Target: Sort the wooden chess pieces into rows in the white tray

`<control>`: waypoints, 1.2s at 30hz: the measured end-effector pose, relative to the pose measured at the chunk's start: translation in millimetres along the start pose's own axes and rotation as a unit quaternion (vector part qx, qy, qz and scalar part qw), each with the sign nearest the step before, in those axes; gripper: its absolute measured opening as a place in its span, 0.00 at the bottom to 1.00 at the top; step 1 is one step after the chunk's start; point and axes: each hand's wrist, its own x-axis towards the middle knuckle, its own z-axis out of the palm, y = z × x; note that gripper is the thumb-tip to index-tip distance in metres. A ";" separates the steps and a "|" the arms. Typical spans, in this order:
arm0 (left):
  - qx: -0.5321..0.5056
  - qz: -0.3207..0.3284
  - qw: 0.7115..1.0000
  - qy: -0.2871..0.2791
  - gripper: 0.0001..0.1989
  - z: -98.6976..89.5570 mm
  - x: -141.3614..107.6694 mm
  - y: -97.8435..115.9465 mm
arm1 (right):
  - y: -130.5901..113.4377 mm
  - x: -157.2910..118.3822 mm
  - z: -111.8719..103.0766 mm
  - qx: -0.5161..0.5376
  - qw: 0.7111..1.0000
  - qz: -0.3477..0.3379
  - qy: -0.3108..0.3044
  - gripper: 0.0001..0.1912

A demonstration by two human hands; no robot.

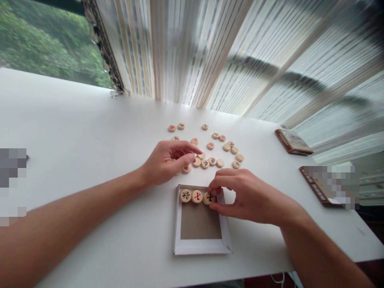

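Note:
A shallow white box (201, 247) with a brown bottom lies on the table, and a row of round wooden pieces runs along its far side. From the left these are a black-marked piece (186, 195), a red-marked piece (197, 196) and another black-marked piece (209, 198). My right hand (237, 194) has its thumb and fingers closed on that last piece at the box's far right corner. Over the loose pieces (205, 163) beyond the box is my left hand (171, 160), its thumb and index fingertip close together; whether a piece is between them is unclear.
Several more wooden pieces (210, 146) are scattered on the white table (90, 144), some face down. A flat brown-edged box (294, 141) and a brown-framed item (318, 186) lie at the right. Striped curtains (192, 52) hang behind the table's far edge.

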 end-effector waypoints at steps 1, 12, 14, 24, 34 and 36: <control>-0.003 -0.002 1.000 -0.001 0.11 -0.1 0.1 0.1 | -0.2 -0.5 -1.3 0.000 1.000 -0.003 0.002 0.04; 0.021 0.046 0.993 0.108 0.10 -12.9 4.8 -4.6 | 45.1 12.1 6.5 0.052 0.955 0.068 0.285 0.09; 0.060 0.061 0.983 0.163 0.10 -24.4 11.4 -6.6 | 60.4 18.0 14.0 0.071 0.933 0.089 0.340 0.10; 0.231 0.040 0.948 0.214 0.12 -45.4 19.0 -13.5 | 92.4 28.8 22.9 0.130 0.874 0.138 0.448 0.15; 0.248 0.024 0.948 0.197 0.12 -43.3 18.4 -13.9 | 103.8 28.4 19.6 0.151 0.843 0.184 0.482 0.16; 0.246 0.021 0.948 0.198 0.12 -43.6 19.5 -14.3 | 105.7 28.5 19.8 0.155 0.842 0.190 0.481 0.16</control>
